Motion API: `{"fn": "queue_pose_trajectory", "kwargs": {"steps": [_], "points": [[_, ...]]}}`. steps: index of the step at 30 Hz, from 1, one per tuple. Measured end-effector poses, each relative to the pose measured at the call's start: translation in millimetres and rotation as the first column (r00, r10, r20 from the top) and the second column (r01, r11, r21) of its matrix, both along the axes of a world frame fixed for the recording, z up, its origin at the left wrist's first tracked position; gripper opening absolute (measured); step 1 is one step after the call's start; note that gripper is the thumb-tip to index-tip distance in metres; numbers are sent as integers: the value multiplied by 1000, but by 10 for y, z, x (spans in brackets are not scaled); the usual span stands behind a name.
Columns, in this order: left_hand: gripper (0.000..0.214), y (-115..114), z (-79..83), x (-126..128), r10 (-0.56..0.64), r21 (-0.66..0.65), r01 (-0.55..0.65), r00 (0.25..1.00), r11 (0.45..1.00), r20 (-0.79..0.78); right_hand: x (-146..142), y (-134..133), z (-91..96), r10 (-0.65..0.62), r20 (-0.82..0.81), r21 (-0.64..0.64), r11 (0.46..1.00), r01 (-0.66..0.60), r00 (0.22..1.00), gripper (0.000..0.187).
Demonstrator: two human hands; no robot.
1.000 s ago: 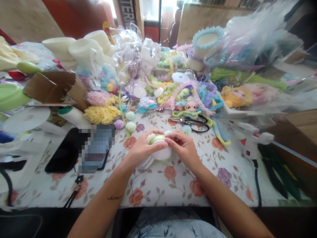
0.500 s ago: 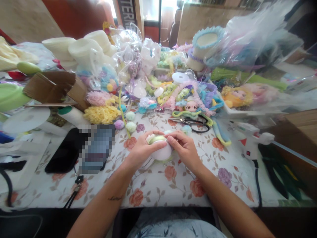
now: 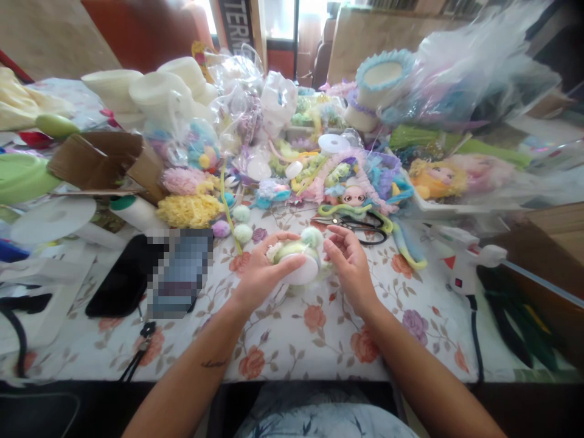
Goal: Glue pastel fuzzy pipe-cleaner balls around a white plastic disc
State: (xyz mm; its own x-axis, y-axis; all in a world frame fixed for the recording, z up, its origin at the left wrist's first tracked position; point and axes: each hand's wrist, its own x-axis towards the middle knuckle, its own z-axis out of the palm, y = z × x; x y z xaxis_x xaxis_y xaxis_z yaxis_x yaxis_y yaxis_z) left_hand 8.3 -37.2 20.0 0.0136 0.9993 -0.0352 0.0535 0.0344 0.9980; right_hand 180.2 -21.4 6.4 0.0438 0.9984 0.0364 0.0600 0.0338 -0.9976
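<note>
My left hand [image 3: 260, 274] grips a small round craft piece [image 3: 298, 271] above the tablecloth, thumb across its white disc-like face. Soft pale green and cream material wraps its upper edge, and a mint pompom [image 3: 311, 237] sits at its top right. Just right of the piece is my right hand [image 3: 349, 264], a small gap away, its fingers loosely bent and apart with nothing visible between them. Black-handled scissors [image 3: 358, 226] lie beyond the right hand. More pompoms [image 3: 242, 233] rest to the left, beside a yellow-green strip [image 3: 229, 213].
Two phones [image 3: 119, 277] lie at left near a cardboard box [image 3: 98, 161] and a thread cone [image 3: 132, 213]. A white glue gun [image 3: 465, 255] with a cord is at right. Doll heads [image 3: 353, 196], plush trims and plastic bags [image 3: 474, 67] pile along the back.
My right hand has come away from the craft piece and moved slightly right, its fingers parting. The mint pompom now shows on top. My left hand keeps its hold.
</note>
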Motion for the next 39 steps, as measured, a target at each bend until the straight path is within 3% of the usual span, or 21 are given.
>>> {"fn": "queue_pose_trajectory", "kwargs": {"steps": [2, 4, 6, 9, 13, 17, 25, 29, 33, 39], "points": [[35, -16, -3, 4, 122, 272, -56, 965, 961, -232, 12, 18, 18, -5, -46, -22, 1000, 4, 999, 38], [36, -29, -31, 4, 246, 513, -21, 894, 858, -374, 20, 26, 31, 37, -84, -31, 999, -40, 996, 38], [39, -32, -74, -1, 294, 657, 78, 850, 750, -437, 23, 23, 40, 123, -103, -3, 992, -124, 987, 33], [42, -26, -127, -11, 314, 735, 197, 810, 649, -494, 20, 12, 48, 267, -154, 41, 964, -264, 951, 28], [42, -21, -141, -21, 360, 764, 227, 778, 604, -516, 27, 8, 49, 279, -215, 33, 960, -279, 936, 31], [46, -18, -138, -32, 353, 767, 181, 807, 616, -474, 63, -9, 60, 218, -236, 85, 975, -203, 947, 25], [44, -27, -149, -30, 331, 747, 155, 825, 647, -458, 91, -101, 150, 336, -148, 198, 932, -305, 930, 24], [40, -45, -114, 2, 352, 684, 50, 828, 728, -436, 94, -107, 137, 286, -39, 216, 938, -271, 958, 23], [40, -70, -57, 39, 374, 564, -99, 839, 819, -395, 82, -100, 106, 295, -79, 171, 945, -279, 952, 23], [43, -69, -1, 38, 324, 454, -148, 883, 879, -339, 68, -111, 114, 331, -96, 117, 940, -319, 939, 29]]}}
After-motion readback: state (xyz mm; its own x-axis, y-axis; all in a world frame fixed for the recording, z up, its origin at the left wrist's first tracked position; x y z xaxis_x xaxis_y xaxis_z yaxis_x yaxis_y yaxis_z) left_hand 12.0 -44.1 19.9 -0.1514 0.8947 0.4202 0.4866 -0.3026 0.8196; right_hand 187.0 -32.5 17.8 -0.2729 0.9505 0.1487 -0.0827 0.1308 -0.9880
